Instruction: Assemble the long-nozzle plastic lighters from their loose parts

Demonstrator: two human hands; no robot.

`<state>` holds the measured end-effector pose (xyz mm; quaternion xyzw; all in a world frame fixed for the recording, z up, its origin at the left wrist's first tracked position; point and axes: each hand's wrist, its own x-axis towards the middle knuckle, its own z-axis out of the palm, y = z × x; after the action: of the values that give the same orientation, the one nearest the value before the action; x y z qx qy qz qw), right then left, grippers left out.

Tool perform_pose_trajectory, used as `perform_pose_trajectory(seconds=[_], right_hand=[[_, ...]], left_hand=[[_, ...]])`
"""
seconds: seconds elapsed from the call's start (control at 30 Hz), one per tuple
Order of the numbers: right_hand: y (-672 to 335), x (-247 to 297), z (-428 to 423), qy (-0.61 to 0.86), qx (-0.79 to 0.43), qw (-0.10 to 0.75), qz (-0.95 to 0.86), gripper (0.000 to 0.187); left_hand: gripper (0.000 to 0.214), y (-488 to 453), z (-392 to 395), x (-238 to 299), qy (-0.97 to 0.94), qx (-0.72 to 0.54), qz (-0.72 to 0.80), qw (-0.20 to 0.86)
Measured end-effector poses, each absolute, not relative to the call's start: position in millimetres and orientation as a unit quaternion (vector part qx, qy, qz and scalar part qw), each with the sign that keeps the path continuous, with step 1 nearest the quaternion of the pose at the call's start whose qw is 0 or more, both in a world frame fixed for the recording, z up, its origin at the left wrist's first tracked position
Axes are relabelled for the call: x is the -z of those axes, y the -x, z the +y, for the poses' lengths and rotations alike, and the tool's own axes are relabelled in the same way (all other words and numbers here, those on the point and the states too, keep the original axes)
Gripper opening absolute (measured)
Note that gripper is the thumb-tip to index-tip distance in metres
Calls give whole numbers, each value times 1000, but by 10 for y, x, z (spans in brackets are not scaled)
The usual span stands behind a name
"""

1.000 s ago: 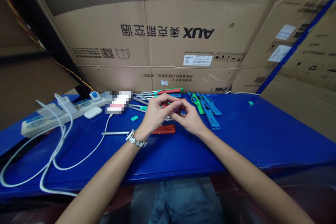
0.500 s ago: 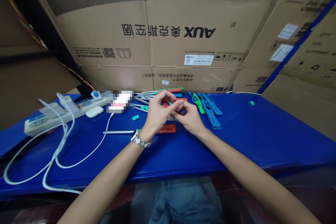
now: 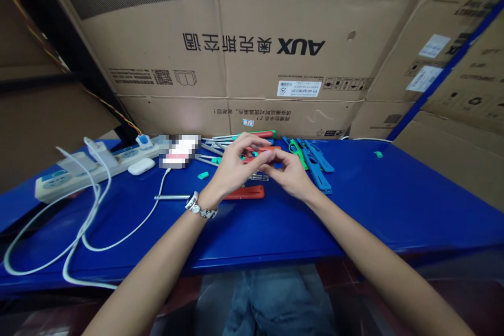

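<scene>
Blue tabletop (image 3: 378, 205) | hands (image 3: 235, 167) curled, meeting (whether gripping anything, can't tell) | red handle (image 3: 251, 192) lies nearby

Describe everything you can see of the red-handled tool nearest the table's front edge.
The red-handled tool lies on the blue table, roughly parallel to its front edge. The handle looks like plastic, with a dark slot near its right end; a slim, metallic-looking rod points left. The left wrist hides its middle. A white cable crosses near the rod's tip; contact is unclear.
</scene>
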<state>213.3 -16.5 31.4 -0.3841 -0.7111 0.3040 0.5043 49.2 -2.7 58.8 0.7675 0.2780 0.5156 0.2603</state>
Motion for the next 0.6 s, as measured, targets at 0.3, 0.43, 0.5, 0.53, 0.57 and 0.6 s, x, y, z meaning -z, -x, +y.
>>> perform_pose_trajectory(seconds=[0.3, 0.43, 0.5, 0.53, 0.57, 0.6], right_hand=[[-2122, -293, -156, 380, -299, 515, -708, 33], [-2240, -409, -209, 326, -358, 436, -758, 38], [-2256, -429, -218, 330, -359, 431, -759, 42], [-2248, -424, -214, 333, -352, 442, -755, 41], [-2233, -408, -203, 337, -343, 457, -748, 39], [-2211, -383, -186, 342, -333, 473, -741, 37]], left_hand=[[11, -547, -15, -570, -776, -512, 258, 262], [20, -475, 12, -566, -828, -471, 229, 201], [24, -470, 4, -559, -834, -465, 228, 191], [23, -479, -6, -557, -829, -470, 235, 193], [22, -495, -18, -556, -818, -481, 247, 196], [22, -516, -31, -557, -802, -497, 263, 201]])
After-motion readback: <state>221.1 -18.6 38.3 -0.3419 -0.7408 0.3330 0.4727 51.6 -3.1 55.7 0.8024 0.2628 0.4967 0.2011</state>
